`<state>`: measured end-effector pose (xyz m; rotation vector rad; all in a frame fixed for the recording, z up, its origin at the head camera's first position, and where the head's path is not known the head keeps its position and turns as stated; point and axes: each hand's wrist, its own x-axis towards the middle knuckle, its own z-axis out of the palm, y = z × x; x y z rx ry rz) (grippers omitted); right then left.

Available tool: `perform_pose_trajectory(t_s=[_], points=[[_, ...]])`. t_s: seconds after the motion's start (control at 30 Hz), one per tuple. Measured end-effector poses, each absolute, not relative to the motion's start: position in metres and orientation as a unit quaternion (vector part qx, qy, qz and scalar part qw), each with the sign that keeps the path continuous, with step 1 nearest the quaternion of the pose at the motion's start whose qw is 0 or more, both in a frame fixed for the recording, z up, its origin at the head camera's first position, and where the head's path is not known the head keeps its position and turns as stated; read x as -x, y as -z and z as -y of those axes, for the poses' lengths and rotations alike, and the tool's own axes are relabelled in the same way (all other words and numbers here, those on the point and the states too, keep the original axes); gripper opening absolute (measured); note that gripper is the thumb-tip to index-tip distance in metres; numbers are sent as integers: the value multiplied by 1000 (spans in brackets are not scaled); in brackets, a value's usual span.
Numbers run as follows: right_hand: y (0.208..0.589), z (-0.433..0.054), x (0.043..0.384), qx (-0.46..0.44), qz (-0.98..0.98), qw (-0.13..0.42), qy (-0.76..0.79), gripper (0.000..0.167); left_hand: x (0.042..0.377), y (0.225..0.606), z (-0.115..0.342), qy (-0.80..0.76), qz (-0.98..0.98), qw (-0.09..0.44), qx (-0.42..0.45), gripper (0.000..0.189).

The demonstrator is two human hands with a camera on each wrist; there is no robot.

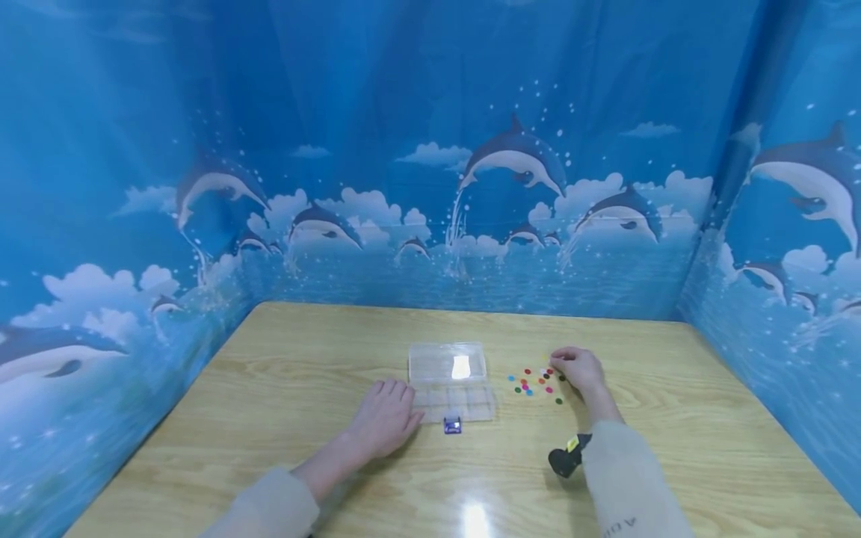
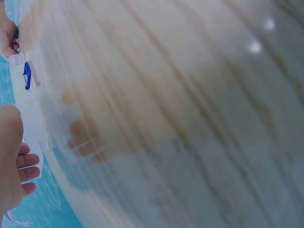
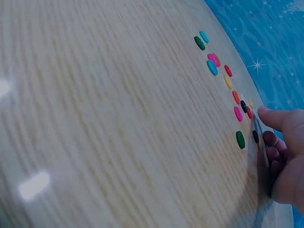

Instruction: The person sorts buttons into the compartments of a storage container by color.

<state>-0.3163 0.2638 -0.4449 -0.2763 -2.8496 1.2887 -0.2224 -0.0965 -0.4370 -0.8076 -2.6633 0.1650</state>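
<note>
Clear plastic box [image 1: 474,412] sits open around the middle of the bench [image 1: 511,486], divided part nearer the person, lid [image 1: 433,365] lying behind, little blue piece [image 1: 453,426] at the front edge. Left hand [image 1: 386,420] is right at the box's left side, grip loose, fingers pretty much straight. A bunch of coloured discs [image 1: 541,381] is scattered just right of the box, with the right hand [image 1: 581,369] down at their right end. Can't tell if that grip is pinching a disc. Dolphin curtain [image 1: 377,90] behind it all.
</note>
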Motion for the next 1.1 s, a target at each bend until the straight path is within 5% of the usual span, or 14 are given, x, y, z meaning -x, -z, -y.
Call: perform_pose_trajectory(t_s=[1.1], points=[[446,-261,316,108,925,12,-364,22,223,438,95,-46,942,174,284,36]])
